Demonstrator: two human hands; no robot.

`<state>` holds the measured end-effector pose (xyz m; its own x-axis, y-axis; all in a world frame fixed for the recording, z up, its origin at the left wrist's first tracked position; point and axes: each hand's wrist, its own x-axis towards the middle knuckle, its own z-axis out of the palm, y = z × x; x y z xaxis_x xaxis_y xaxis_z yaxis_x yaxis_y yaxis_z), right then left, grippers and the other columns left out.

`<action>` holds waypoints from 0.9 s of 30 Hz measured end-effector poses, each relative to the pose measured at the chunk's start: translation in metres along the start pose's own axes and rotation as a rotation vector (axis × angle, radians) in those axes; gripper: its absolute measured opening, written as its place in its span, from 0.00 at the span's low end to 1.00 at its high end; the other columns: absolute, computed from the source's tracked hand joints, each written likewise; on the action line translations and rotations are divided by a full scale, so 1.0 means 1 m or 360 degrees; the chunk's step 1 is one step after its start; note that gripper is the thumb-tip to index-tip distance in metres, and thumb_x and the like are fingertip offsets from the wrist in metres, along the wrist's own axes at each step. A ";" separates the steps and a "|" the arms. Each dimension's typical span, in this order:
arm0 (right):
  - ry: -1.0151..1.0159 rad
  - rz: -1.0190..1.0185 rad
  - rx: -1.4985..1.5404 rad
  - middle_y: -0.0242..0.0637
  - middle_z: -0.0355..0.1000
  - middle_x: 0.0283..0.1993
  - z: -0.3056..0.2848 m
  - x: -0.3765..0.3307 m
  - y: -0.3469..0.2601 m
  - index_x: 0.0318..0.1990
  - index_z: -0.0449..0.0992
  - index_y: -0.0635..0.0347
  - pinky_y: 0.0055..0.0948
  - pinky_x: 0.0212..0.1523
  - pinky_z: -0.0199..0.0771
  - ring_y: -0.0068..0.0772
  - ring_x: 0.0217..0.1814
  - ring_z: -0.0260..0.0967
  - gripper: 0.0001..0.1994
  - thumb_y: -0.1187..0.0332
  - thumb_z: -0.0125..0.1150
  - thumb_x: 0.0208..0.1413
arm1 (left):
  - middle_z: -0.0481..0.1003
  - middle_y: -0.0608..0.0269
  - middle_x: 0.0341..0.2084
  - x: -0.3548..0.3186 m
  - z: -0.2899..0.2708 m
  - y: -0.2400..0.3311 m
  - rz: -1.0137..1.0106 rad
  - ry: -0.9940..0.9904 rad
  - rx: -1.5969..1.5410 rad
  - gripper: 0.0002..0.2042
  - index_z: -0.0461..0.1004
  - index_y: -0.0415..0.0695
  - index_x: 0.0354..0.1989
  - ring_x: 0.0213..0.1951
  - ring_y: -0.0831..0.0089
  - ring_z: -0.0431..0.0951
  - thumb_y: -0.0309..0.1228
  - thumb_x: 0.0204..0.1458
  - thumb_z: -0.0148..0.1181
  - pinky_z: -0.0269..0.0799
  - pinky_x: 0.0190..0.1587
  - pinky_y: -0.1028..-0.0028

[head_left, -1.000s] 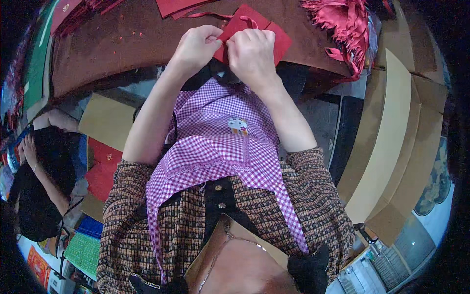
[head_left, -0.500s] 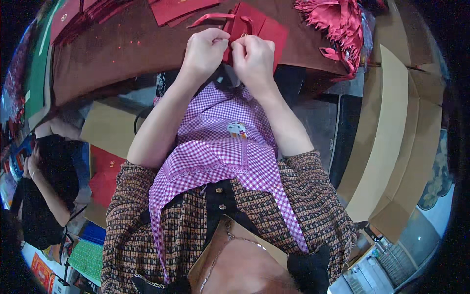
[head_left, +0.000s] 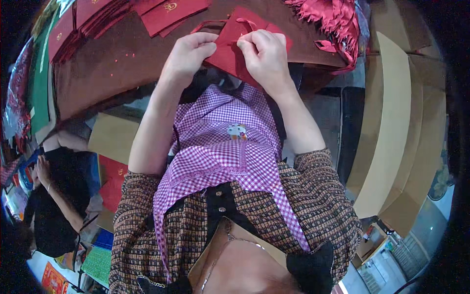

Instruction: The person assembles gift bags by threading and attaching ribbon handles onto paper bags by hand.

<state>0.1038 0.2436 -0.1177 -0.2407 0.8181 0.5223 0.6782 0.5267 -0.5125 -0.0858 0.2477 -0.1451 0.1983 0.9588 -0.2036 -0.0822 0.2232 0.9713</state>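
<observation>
A flat red paper bag (head_left: 228,58) with a red ribbon handle (head_left: 247,22) lies tilted at the table's near edge, between my hands. My left hand (head_left: 188,58) is closed at the bag's left edge, thumb and forefinger pinching it. Over the bag's right part, my right hand (head_left: 268,60) is closed, thumb against forefinger; whatever is between those fingertips is too small to make out. A second piece of ribbon sticks out at the upper left of the bag, beyond my left fingers.
Stacked red bags with gold emblems (head_left: 171,14) lie at the table's far left. A bunch of red ribbons (head_left: 338,29) hangs at the right end of the brown table (head_left: 98,90). An open cardboard box (head_left: 387,132) stands right. Another person (head_left: 61,196) sits at left.
My hands have moved apart, the left one leftward and the right one slightly rightward. The bag has turned, and more of its face shows between them.
</observation>
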 end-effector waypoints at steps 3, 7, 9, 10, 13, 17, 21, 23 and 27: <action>-0.0007 -0.0046 -0.0071 0.32 0.73 0.26 -0.006 0.001 0.010 0.26 0.76 0.59 0.32 0.42 0.59 0.31 0.32 0.71 0.04 0.69 0.61 0.47 | 0.77 0.64 0.32 0.002 0.001 0.020 -0.0087 -0.0064 0.0317 0.15 0.73 0.36 0.47 0.35 0.79 0.75 0.27 0.52 0.51 0.70 0.38 0.80; -0.0079 -0.0065 -0.0043 0.32 0.73 0.25 0.001 0.002 0.015 0.25 0.76 0.60 0.32 0.41 0.59 0.32 0.32 0.71 0.05 0.69 0.61 0.47 | 0.76 0.68 0.29 0.023 -0.009 0.007 0.0230 -0.0071 0.0560 0.16 0.72 0.33 0.47 0.28 0.86 0.71 0.24 0.49 0.52 0.66 0.29 0.83; -0.0106 -0.0043 -0.0039 0.32 0.73 0.25 0.007 0.000 0.020 0.25 0.76 0.60 0.32 0.41 0.59 0.32 0.32 0.71 0.05 0.69 0.61 0.47 | 0.75 0.69 0.28 0.023 -0.009 0.013 0.0162 -0.0091 0.0634 0.17 0.72 0.33 0.47 0.27 0.87 0.68 0.23 0.48 0.52 0.65 0.28 0.83; -0.0115 -0.0036 -0.0038 0.32 0.73 0.25 0.010 -0.001 0.022 0.25 0.76 0.60 0.32 0.40 0.59 0.32 0.32 0.71 0.05 0.69 0.61 0.47 | 0.75 0.70 0.27 0.023 -0.008 0.016 0.0107 -0.0109 0.0700 0.17 0.73 0.33 0.47 0.25 0.88 0.66 0.22 0.47 0.52 0.63 0.27 0.84; -0.0150 -0.0009 -0.0032 0.32 0.73 0.25 0.016 -0.001 0.028 0.25 0.75 0.60 0.32 0.40 0.59 0.33 0.32 0.71 0.05 0.69 0.61 0.47 | 0.74 0.72 0.26 0.025 -0.007 0.012 0.0081 -0.0059 0.0723 0.18 0.73 0.34 0.47 0.23 0.89 0.63 0.21 0.46 0.51 0.61 0.25 0.83; -0.0172 0.0007 -0.0031 0.32 0.73 0.25 0.018 0.001 0.027 0.25 0.75 0.59 0.31 0.40 0.58 0.32 0.32 0.71 0.05 0.69 0.61 0.47 | 0.74 0.71 0.28 0.026 -0.008 0.015 0.0034 -0.0029 0.0658 0.19 0.72 0.34 0.49 0.23 0.88 0.63 0.20 0.45 0.52 0.62 0.26 0.84; -0.0132 -0.0024 0.0008 0.32 0.73 0.26 0.023 0.000 0.029 0.25 0.75 0.59 0.31 0.41 0.58 0.31 0.33 0.70 0.05 0.69 0.61 0.47 | 0.73 0.67 0.33 0.027 -0.008 0.017 -0.0014 -0.0027 0.0510 0.21 0.71 0.34 0.51 0.24 0.88 0.63 0.18 0.44 0.53 0.63 0.28 0.85; -0.0132 -0.0014 0.0001 0.32 0.72 0.26 0.023 0.003 0.027 0.25 0.75 0.59 0.32 0.42 0.57 0.31 0.33 0.70 0.05 0.69 0.61 0.47 | 0.73 0.66 0.34 0.027 -0.009 0.021 -0.0026 -0.0019 0.0503 0.21 0.70 0.34 0.51 0.25 0.88 0.63 0.18 0.44 0.53 0.64 0.29 0.85; -0.0132 -0.0041 -0.0023 0.31 0.72 0.25 0.025 0.007 0.021 0.25 0.75 0.59 0.32 0.43 0.57 0.31 0.33 0.70 0.05 0.68 0.61 0.47 | 0.73 0.66 0.33 0.025 -0.008 0.026 -0.0058 -0.0034 0.0520 0.21 0.70 0.34 0.51 0.26 0.86 0.65 0.19 0.44 0.54 0.65 0.30 0.83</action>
<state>0.0995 0.2663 -0.1418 -0.3145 0.8212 0.4762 0.6809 0.5447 -0.4896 -0.0907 0.2785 -0.1259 0.2161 0.9465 -0.2397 0.2421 0.1859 0.9523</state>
